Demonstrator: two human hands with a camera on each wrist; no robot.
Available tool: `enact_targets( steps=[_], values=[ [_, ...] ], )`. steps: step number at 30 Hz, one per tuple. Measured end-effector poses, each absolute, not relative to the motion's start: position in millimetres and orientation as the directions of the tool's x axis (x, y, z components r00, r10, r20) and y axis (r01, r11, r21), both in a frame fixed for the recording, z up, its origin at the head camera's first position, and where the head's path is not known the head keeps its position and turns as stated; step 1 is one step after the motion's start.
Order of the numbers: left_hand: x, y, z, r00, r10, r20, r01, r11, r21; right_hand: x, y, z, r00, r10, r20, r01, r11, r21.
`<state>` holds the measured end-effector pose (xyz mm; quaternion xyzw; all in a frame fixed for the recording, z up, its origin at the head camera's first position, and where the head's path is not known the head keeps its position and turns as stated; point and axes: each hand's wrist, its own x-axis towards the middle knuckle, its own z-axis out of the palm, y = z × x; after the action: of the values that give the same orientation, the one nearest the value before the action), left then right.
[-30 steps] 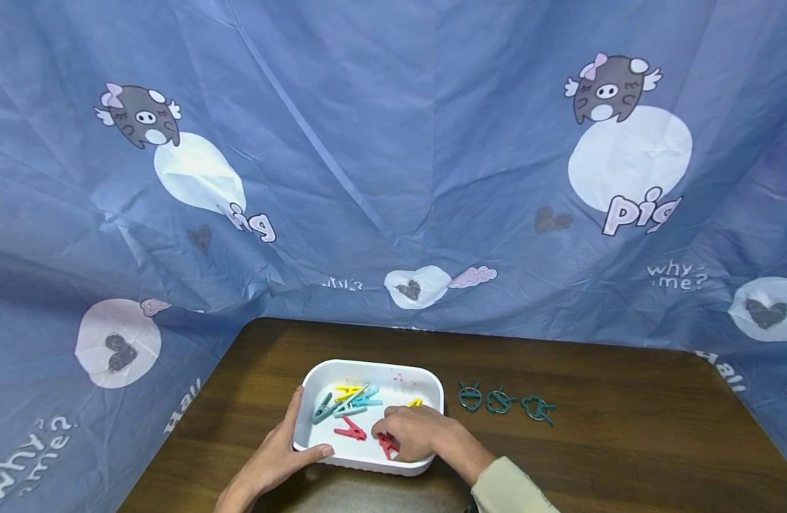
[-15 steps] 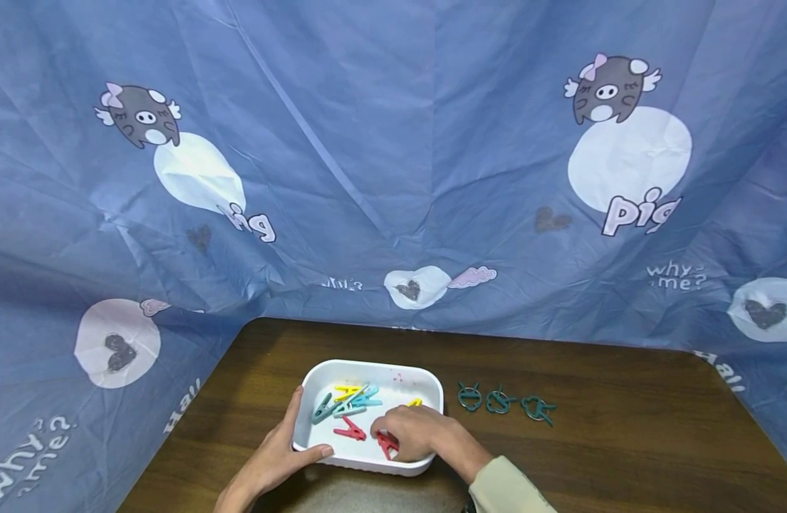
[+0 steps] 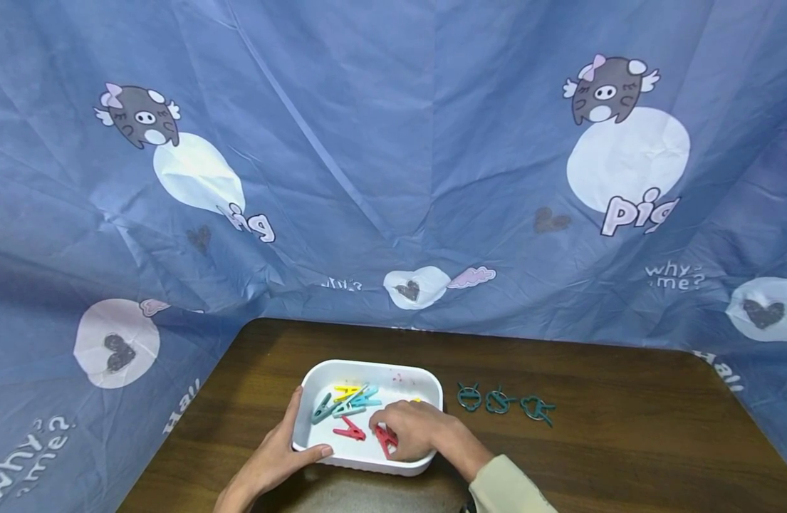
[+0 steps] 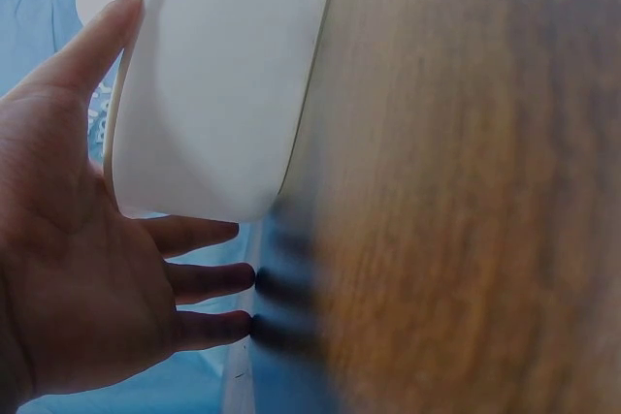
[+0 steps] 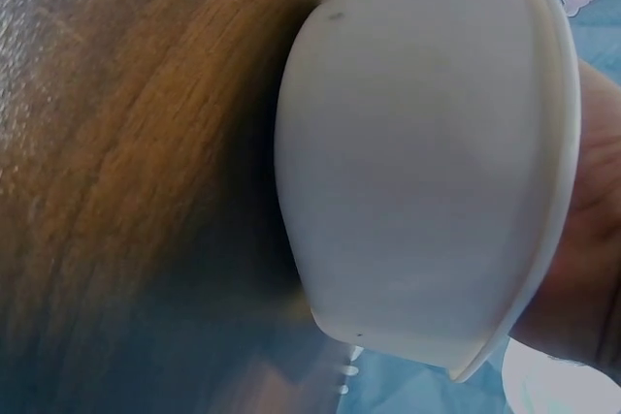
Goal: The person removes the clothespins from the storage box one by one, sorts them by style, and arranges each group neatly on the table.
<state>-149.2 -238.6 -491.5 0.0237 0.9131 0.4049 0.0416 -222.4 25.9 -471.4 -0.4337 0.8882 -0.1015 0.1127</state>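
Braces the white plastic tray (image 3: 361, 462), nearer the counter's (image 3: 611, 427) left edge than its right, with the left hand (image 3: 279, 449), laying the thumb over the near rim and spreading straight fingers beside the left end; reaches over the tray's near right corner with the right hand (image 3: 411, 429), curling the fingers to pinch a red clothespin (image 3: 384, 438) on the tray floor; cannot tell how the fingertips sit, for the tray wall in the right wrist view.

Leaves a second red clothespin (image 3: 350, 429) just to the left, a mixed clothespin cluster (image 3: 351, 405) toward the far left corner, and a yellow clothespin (image 3: 417, 400) mostly hidden behind the knuckles; leaves three green ring clips (image 3: 498, 401) in a row outside the tray's right end.

Could drop the pinched red clothespin through too shallow a hold; might catch the second red clothespin or the yellow clothespin by lifting askew; might tilt or slide the tray by leaning the right wrist on its rim, against so loose a brace; could scatter the green ring clips by swinging the sleeve (image 3: 505, 484) wide.
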Motion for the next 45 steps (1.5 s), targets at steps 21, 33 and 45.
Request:
enact_targets(
  steps=[21, 33, 45],
  values=[
    [-149, -238, -492, -0.996, 0.071, -0.053, 0.008, 0.673, 0.74, -226, 35, -449, -0.64, -0.766, -0.061, -0.713, 0.622, -0.325],
    [-148, -239, -493, -0.996, 0.065, -0.067, -0.005, 0.675, 0.737, -232, 49, -437, -0.635, -0.772, 0.008, -0.724, 0.592, -0.355],
    [-148, -238, -494, -0.997, 0.06, -0.051, 0.003, 0.674, 0.739, -239, 69, -425, -0.707, -0.706, -0.024, -0.62, 0.637, -0.458]
  ],
)
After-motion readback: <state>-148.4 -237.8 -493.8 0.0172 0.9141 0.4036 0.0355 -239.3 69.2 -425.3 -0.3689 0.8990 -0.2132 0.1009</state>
